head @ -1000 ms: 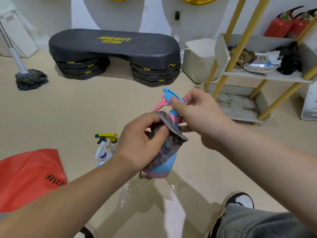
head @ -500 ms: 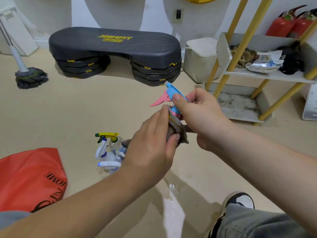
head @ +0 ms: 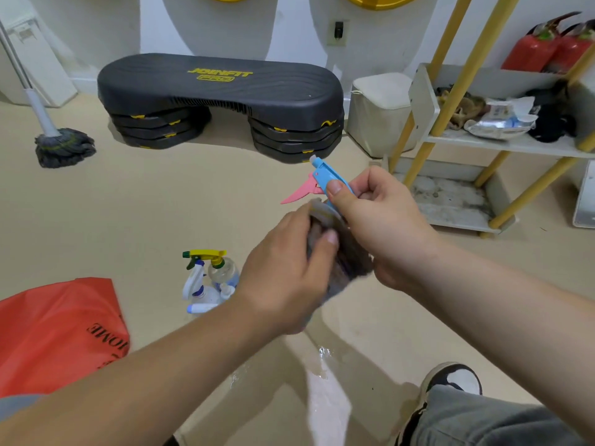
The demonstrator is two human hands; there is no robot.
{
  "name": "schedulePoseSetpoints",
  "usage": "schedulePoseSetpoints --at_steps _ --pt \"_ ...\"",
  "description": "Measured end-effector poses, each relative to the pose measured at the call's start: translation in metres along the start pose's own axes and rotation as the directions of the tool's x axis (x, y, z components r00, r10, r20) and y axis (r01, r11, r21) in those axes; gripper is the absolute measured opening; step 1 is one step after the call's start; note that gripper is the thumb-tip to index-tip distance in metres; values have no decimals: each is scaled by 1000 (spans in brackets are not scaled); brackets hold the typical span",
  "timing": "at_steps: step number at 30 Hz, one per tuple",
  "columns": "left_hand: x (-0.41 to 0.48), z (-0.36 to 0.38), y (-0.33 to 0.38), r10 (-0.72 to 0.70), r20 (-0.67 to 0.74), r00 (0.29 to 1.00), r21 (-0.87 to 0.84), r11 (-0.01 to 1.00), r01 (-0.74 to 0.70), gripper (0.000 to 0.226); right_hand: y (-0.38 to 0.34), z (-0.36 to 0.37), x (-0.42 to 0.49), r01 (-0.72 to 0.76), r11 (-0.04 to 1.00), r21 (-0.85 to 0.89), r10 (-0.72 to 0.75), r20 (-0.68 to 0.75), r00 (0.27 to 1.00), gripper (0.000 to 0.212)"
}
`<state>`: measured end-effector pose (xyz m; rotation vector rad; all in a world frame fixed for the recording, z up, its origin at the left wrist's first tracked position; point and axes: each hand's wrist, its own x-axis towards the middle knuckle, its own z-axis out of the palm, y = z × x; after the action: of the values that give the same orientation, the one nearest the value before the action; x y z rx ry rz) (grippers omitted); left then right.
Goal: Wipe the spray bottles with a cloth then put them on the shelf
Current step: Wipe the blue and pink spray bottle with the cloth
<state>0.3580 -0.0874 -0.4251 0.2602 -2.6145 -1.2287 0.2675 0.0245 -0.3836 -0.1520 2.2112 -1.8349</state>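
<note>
Spray bottle point(head: 323, 176), right hand point(head: 383, 226) pinching its head, left hand point(head: 283, 284) gripping cloth point(head: 351, 263)

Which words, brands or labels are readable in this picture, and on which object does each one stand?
"JOINFIT": yellow letters on the black plastic step platform.
"PRO": in a yellow frame just below it, on the same platform.
"OME": upside down, its start hidden by a fold, on the red plastic bag.
Print on the white crinkled packet: too blurred to read.

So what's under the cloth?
The blue and pink spray bottle: only its trigger head shows above the cloth, held by the right hand. Its body is hidden by cloth and left hand.
</note>
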Motion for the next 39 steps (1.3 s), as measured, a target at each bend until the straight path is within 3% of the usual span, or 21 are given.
schedulePoseSetpoints --at_steps 2,4,6,8,10,13,14,16,21,23,26,27,29,31,33,36,39 --pt "0 0 -5 90 -1 996 13 996 -90 30 1 1 0 1 1000 -1 -1 13 1000 28" --pt "10 -8 -17 -77 42 996 -255 963 85 25 -5 0 2 -1 1000 20 1 26 1000 28" --pt "20 -17 -30 -356 231 905 -518 742 424 25 -14 -7 5 -5 999 53 3 26 1000 27" --pt "17 -17 -35 -469 403 786 -599 515 614 19 -20 -15 9 7 998 61 -8 10 1000 25" --pt "13 -12 -30 -480 486 730 -663 342 666 31 -22 -19 11 5 998 65 -4 -12 1000 25" --pt "9 -6 -16 -426 567 705 -767 40 641 57 -19 -21 15 1 995 98 5 -62 998 25" --pt "9 -4 -14 -424 579 697 -777 -29 629 63 -19 -21 16 8 994 106 0 -74 997 25" --pt "4 1 -9 -467 566 680 -791 -74 607 67 -20 -20 16 22 995 98 -14 -86 996 26" --pt "4 6 -8 -544 588 599 -706 16 708 67 -16 -20 14 46 998 32 -43 -107 993 28" --pt "8 6 -14 -653 486 581 -726 68 684 51 -13 -17 10 79 997 16 -78 -77 994 30" --pt "11 9 -24 -758 260 598 -695 283 661 28 -12 -6 0 151 988 -34 -151 1 989 30" --pt "11 11 -26 -751 205 628 -667 362 651 27 -10 -3 -1 165 985 -55 -164 15 986 30" --pt "10 14 -19 -650 109 752 -616 549 564 28 -6 3 -2 166 983 -78 -164 37 986 32" --pt "4 16 -9 -439 8 899 -472 791 390 27 -1 10 -4 139 986 -89 -134 60 989 33" --pt "-2 14 -3 -245 -71 967 -277 936 216 34 3 14 -7 113 992 -50 -108 92 990 33" --pt "4 3 -9 -177 -72 982 -203 966 159 29 1 13 -7 77 997 -6 -76 105 992 34" --pt "20 -11 -23 -394 133 910 -417 810 412 31 -8 6 -7 67 998 8 -67 110 992 29"
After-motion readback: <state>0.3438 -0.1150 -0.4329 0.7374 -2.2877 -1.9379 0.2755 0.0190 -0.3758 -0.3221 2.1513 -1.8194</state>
